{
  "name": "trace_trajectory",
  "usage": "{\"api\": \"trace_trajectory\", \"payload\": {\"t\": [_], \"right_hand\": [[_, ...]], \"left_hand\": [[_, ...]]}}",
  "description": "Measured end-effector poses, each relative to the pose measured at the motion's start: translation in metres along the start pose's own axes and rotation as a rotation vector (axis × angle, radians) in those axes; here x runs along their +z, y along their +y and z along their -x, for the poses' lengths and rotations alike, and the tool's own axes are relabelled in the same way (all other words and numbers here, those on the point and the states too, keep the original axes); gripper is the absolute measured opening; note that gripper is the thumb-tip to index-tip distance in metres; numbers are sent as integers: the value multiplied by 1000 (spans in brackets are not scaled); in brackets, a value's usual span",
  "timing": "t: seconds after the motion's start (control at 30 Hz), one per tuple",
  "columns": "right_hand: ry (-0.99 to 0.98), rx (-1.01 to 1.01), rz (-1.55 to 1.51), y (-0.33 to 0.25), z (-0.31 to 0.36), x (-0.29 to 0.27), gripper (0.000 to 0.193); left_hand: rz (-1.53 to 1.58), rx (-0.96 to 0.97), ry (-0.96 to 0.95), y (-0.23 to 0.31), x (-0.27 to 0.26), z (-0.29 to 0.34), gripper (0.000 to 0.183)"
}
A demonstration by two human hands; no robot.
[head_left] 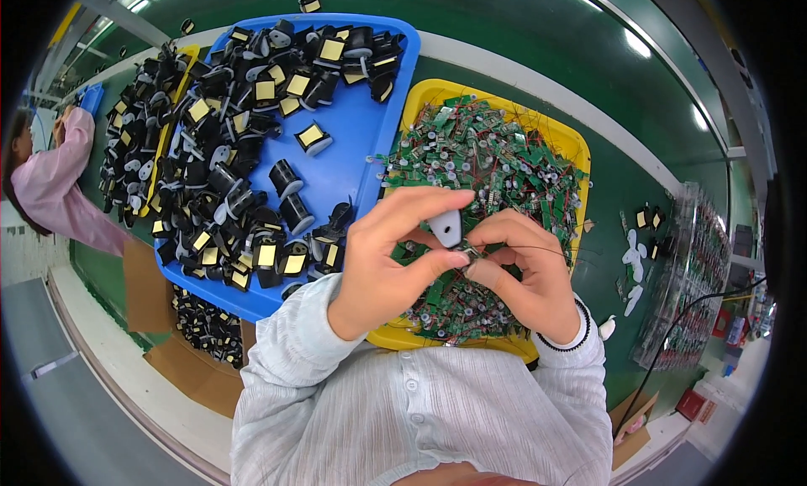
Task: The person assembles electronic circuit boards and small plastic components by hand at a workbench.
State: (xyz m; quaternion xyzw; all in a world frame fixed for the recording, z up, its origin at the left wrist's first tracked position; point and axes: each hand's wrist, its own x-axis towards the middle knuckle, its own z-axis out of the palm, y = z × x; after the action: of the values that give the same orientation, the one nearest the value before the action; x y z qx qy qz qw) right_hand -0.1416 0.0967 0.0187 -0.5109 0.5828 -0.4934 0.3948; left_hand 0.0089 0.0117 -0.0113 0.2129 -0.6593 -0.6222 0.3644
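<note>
Between the thumb and forefinger of my left hand (378, 263) is a small plastic housing (445, 228) with a grey, rounded end face and a dark hole in it. My right hand (534, 280) is closed in a pinch against the housing's right side, where a small circuit board (472, 252) with thin wires shows partly between the fingertips. The fingers hide most of that board. Both hands are over a yellow tray (580, 162), heaped with green circuit boards (479, 154) that carry red and dark wires.
Left of the yellow tray, a blue tray (340, 166) holds many black housings (244, 116) with pale yellow pads. An open carton (202, 377) of similar parts stands below it. Clear plastic trays (685, 276) stand at right. Another person in a pink sleeve (63, 166) works at far left.
</note>
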Motion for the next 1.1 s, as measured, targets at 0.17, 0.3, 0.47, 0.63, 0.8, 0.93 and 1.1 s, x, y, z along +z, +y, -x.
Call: {"api": "trace_trajectory", "payload": {"t": [0.17, 0.3, 0.47, 0.63, 0.8, 0.93, 1.1], "right_hand": [[19, -49, 101, -7, 3, -13, 13], [146, -163, 466, -27, -12, -43, 12], [39, -51, 687, -4, -103, -107, 12], [327, 24, 1091, 88, -175, -172, 19], [278, 163, 1079, 135, -173, -188, 31], [54, 243, 690, 94, -134, -203, 52], [166, 16, 528, 9, -33, -170, 31]], "left_hand": [[-217, 172, -116, 13, -8, -13, 55], [-1144, 181, 176, -7, -45, -32, 37], [-1583, -46, 317, -38, -77, -28, 28], [-1529, -224, 168, -51, -79, -24, 27], [-1413, -162, 160, -48, -80, -29, 22], [-1184, -37, 282, -25, -65, -38, 16], [-840, 94, 288, -1, -44, -27, 10]]}}
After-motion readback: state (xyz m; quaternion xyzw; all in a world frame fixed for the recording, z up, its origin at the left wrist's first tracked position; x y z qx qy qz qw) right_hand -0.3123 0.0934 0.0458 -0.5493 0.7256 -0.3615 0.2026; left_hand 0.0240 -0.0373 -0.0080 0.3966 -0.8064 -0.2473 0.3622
